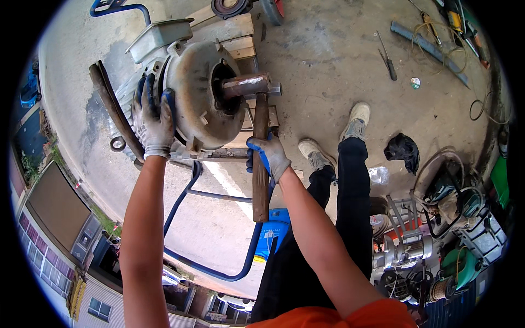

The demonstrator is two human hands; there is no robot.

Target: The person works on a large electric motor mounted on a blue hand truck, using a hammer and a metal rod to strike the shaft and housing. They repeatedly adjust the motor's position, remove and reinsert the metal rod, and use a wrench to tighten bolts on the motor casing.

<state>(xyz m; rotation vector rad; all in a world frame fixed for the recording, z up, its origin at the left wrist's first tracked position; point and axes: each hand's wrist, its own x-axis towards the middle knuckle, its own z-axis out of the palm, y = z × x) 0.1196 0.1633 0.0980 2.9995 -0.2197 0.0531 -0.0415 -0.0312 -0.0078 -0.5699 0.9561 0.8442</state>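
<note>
From here, on the left, the gloved left hand (151, 123) lies with fingers spread against the grey motor housing (192, 98), left of centre, far side. Rightward, the gloved right hand (269, 155) grips a hammer (261, 194) upright near the shaft (240, 86); farther right lies a black bag (403, 150).

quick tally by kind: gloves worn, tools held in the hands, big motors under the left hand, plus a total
Grey-and-blue gloves: 2
Wooden-handled hammer: 1
Big motor: 1
Total: 4
</note>
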